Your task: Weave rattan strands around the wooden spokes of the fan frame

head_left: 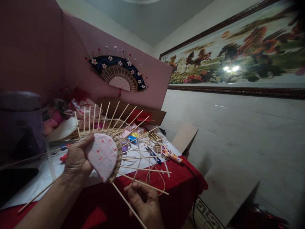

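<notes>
My left hand (pixel 77 156) grips the flat edge of a half-round fan base (pixel 103 156), covered in pale pink cloth with small red prints. Thin wooden sticks (pixel 135 144) spread out from its curved rim, which is edged with woven twine (pixel 118 156). Close to the lowest sticks, my right hand (pixel 144 200) is closed, its thumb and fingers pinching a strand of twine (pixel 136 173). The strand runs up among the sticks, and a loose loop hangs at the right. Part of the right hand lies behind the lowest stick.
A finished dark fan with white flowers (pixel 119 68) is fixed to the pink board. On the table lie blue-handled scissors (pixel 156 157), a flower-patterned glue gun (pixel 171 155) with a black cord, and colourful packets (pixel 133 137). A purple container (pixel 22 127) stands left; red cloth (pixel 181 190) covers the front edge.
</notes>
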`<state>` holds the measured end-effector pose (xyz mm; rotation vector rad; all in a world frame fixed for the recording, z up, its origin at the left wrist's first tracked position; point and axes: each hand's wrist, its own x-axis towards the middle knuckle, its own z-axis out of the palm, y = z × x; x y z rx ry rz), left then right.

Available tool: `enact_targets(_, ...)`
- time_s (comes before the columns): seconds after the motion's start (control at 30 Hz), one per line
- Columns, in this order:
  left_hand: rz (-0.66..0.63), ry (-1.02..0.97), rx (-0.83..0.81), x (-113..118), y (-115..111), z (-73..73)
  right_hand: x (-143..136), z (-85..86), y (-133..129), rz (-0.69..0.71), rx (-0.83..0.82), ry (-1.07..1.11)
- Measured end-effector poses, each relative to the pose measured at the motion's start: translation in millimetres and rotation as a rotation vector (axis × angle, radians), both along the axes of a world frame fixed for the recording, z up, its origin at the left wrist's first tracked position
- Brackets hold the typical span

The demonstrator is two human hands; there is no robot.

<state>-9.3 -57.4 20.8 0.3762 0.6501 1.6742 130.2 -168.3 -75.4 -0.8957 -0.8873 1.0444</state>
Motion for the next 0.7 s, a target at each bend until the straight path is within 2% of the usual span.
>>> enact_targets(0.4,0.026,0.012,-0.005,1.2,-3.3,2.2,-0.1,-1.3,1.0,0.011,0.012,0.047)
enact_targets(0.7,-0.015,0.026,0.013,0.7,-3.5,1.1,2.1,-2.1,0.7,0.008,0.033,-0.037)
